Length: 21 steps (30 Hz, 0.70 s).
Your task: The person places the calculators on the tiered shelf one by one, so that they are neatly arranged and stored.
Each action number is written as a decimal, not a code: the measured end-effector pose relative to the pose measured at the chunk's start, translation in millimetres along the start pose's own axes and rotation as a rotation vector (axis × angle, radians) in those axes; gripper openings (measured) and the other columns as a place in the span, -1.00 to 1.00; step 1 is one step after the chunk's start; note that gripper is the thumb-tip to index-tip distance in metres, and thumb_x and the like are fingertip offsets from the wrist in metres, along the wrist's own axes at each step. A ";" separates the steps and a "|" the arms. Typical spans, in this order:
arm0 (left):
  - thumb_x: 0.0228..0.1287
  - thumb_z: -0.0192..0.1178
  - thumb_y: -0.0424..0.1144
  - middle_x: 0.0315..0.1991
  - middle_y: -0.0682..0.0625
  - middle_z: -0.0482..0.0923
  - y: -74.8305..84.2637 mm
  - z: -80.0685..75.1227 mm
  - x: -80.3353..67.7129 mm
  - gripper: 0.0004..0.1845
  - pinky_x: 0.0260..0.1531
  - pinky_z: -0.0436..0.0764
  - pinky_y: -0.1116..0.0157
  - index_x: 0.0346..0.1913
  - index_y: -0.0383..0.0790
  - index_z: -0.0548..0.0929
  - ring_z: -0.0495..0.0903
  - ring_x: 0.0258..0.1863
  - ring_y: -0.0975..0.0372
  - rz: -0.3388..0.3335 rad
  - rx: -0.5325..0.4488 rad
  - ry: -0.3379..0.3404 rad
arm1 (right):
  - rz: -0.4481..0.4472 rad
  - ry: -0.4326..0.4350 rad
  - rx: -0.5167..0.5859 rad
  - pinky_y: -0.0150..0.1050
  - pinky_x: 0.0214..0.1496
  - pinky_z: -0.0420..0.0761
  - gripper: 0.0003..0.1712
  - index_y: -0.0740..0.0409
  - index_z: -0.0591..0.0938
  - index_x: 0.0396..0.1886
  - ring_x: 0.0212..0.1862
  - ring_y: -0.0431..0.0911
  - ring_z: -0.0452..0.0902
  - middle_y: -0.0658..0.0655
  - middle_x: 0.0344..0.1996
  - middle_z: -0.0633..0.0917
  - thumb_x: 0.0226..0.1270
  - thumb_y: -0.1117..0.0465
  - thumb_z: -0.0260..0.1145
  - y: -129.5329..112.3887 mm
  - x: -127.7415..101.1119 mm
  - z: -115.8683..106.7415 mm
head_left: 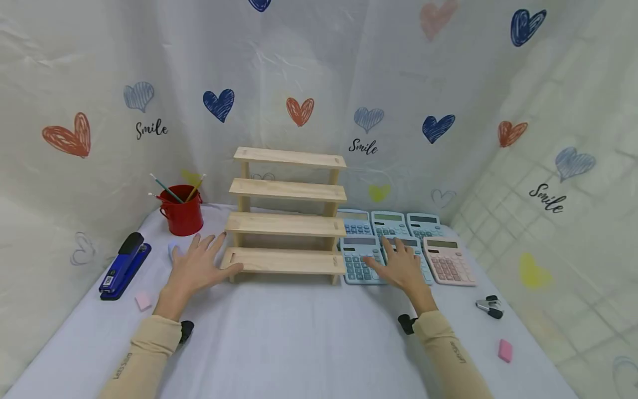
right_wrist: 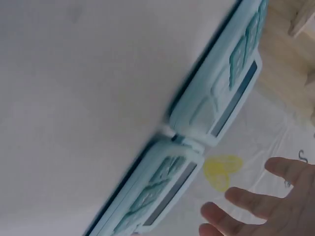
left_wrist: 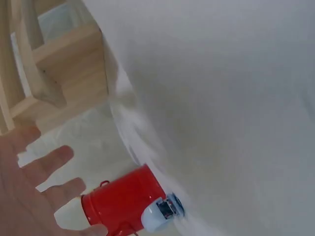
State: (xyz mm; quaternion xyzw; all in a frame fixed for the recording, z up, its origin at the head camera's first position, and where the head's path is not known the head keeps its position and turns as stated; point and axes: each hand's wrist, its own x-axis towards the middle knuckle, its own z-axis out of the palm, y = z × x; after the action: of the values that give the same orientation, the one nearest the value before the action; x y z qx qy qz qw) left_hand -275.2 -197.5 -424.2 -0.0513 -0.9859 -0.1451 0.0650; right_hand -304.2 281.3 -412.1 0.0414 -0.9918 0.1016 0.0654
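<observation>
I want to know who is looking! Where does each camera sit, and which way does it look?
Head: worn high, facing forward and down at the stepped wooden shelf; left hand, right hand and beige sleeves show.
Left wrist: looks past spread fingers toward the red metal bucket.
Right wrist: looks past fingertips at light blue calculators.
Shared: the shelf and the white cloth appear in all views.

Bare cloth (head_left: 299, 332) ahead; wooden rack (head_left: 286, 213) and calculators (head_left: 399, 244) behind.
</observation>
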 end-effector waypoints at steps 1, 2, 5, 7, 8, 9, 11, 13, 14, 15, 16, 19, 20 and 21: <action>0.13 -0.02 0.62 0.50 -0.28 0.25 1.2 0.9 -0.9 0.12 0.22 -0.09 -0.59 0.58 -0.08 0.15 0.05 0.52 -0.33 0.008 0.001 -0.002 | 0.002 -0.009 -0.012 0.57 0.31 0.14 0.13 0.14 0.11 0.61 0.42 0.57 0.12 0.50 0.51 0.16 0.31 -0.54 0.00 -3.4 0.7 2.1; 0.16 0.01 0.58 0.48 -0.27 0.30 3.3 0.6 -2.1 0.09 0.22 -0.04 -0.58 0.57 -0.10 0.19 0.10 0.50 -0.33 0.016 0.001 -0.007 | 0.006 -0.019 -0.024 0.55 0.31 0.17 0.13 0.13 0.13 0.60 0.40 0.58 0.14 0.50 0.50 0.18 0.30 -0.55 0.00 -6.7 1.4 3.9; 0.25 0.08 0.45 0.42 -0.26 0.41 7.6 1.3 -3.1 -0.03 0.21 0.05 -0.56 0.54 -0.11 0.25 0.20 0.45 -0.32 0.038 -0.006 -0.021 | 0.009 -0.049 -0.046 0.51 0.28 0.27 0.13 0.13 0.18 0.59 0.38 0.59 0.17 0.53 0.47 0.22 0.27 -0.55 0.03 -16.3 3.8 7.3; 0.30 0.10 0.37 0.38 -0.24 0.46 9.3 2.5 -3.0 -0.11 0.20 0.08 -0.54 0.53 -0.10 0.29 0.24 0.42 -0.32 0.048 0.000 -0.027 | 0.013 -0.088 -0.056 0.48 0.28 0.31 0.13 0.12 0.19 0.58 0.40 0.59 0.16 0.56 0.47 0.21 0.26 -0.54 0.05 -22.4 5.1 9.0; 0.32 0.10 0.35 0.36 -0.24 0.48 9.8 3.5 -2.9 -0.14 0.20 0.09 -0.53 0.52 -0.10 0.29 0.26 0.42 -0.31 0.051 0.005 -0.029 | 0.014 -0.109 -0.065 0.47 0.27 0.32 0.13 0.13 0.19 0.58 0.41 0.59 0.15 0.58 0.46 0.20 0.27 -0.54 0.04 -25.2 5.9 10.1; 0.33 0.11 0.33 0.35 -0.23 0.50 10.3 4.2 -3.0 -0.15 0.20 0.10 -0.53 0.52 -0.10 0.31 0.27 0.41 -0.31 0.052 0.008 -0.028 | 0.015 -0.132 -0.074 0.46 0.26 0.35 0.13 0.13 0.20 0.58 0.41 0.60 0.14 0.60 0.46 0.20 0.26 -0.54 0.05 -27.9 6.6 11.2; 0.32 0.11 0.33 0.33 -0.22 0.53 10.8 6.1 -3.2 -0.16 0.19 0.14 -0.51 0.50 -0.10 0.33 0.30 0.40 -0.29 0.051 0.013 -0.029 | 0.026 -0.178 -0.095 0.44 0.26 0.38 0.13 0.12 0.19 0.59 0.42 0.60 0.13 0.61 0.46 0.18 0.26 -0.54 0.05 -32.5 8.2 14.0; 0.31 0.11 0.35 0.30 -0.22 0.55 10.8 7.8 -3.8 -0.16 0.18 0.17 -0.50 0.48 -0.11 0.37 0.33 0.38 -0.29 0.053 0.009 -0.025 | 0.036 -0.208 -0.112 0.42 0.25 0.40 0.13 0.10 0.18 0.59 0.42 0.60 0.13 0.63 0.45 0.19 0.25 -0.54 0.07 -37.0 10.2 16.7; 0.31 0.11 0.35 0.29 -0.23 0.56 10.4 8.3 -4.2 -0.16 0.17 0.19 -0.49 0.48 -0.12 0.38 0.35 0.36 -0.28 0.054 0.008 -0.022 | 0.041 -0.216 -0.126 0.40 0.23 0.43 0.14 0.10 0.18 0.59 0.41 0.59 0.16 0.64 0.43 0.21 0.24 -0.53 0.08 -38.9 11.4 18.3; 0.30 0.11 0.37 0.28 -0.22 0.57 10.2 8.7 -4.5 -0.16 0.17 0.21 -0.48 0.47 -0.11 0.39 0.37 0.35 -0.27 0.054 0.009 -0.019 | 0.049 -0.223 -0.132 0.38 0.22 0.44 0.14 0.10 0.18 0.59 0.40 0.58 0.17 0.65 0.41 0.22 0.22 -0.52 0.11 -40.9 12.4 19.5; 0.29 0.12 0.37 0.27 -0.23 0.58 10.0 9.0 -5.1 -0.16 0.16 0.23 -0.46 0.46 -0.11 0.40 0.39 0.34 -0.26 0.054 0.010 -0.015 | 0.056 -0.225 -0.139 0.36 0.22 0.45 0.15 0.09 0.18 0.59 0.39 0.57 0.19 0.66 0.39 0.23 0.21 -0.52 0.13 -42.6 13.5 20.8; 0.29 0.12 0.37 0.23 -0.24 0.61 9.3 9.0 -6.1 -0.15 0.13 0.28 -0.43 0.46 -0.12 0.41 0.45 0.27 -0.23 0.053 0.016 -0.006 | 0.071 -0.234 -0.175 0.32 0.21 0.48 0.20 0.10 0.17 0.60 0.35 0.55 0.23 0.70 0.34 0.24 0.15 -0.54 0.17 -46.1 17.1 24.8; 0.29 0.13 0.37 0.22 -0.25 0.62 9.1 8.9 -6.2 -0.15 0.13 0.29 -0.41 0.46 -0.13 0.41 0.48 0.24 -0.22 0.051 0.019 -0.006 | 0.080 -0.239 -0.183 0.32 0.21 0.48 0.22 0.09 0.16 0.60 0.35 0.55 0.23 0.71 0.33 0.24 0.13 -0.55 0.19 -46.9 18.0 25.9; 0.29 0.13 0.36 0.19 -0.27 0.63 9.0 8.7 -6.2 -0.15 0.11 0.31 -0.40 0.46 -0.13 0.41 0.51 0.21 -0.22 0.051 0.021 -0.008 | 0.089 -0.247 -0.190 0.31 0.21 0.48 0.24 0.08 0.16 0.60 0.35 0.55 0.23 0.71 0.32 0.25 0.11 -0.56 0.20 -47.9 19.0 26.6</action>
State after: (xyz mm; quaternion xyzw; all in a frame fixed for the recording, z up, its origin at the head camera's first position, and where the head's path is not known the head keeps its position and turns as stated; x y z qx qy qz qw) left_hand -269.0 -186.9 -430.9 -0.0765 -0.9860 -0.1330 0.0653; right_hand -321.6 227.8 -425.9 0.0034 -0.9983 0.0042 -0.0579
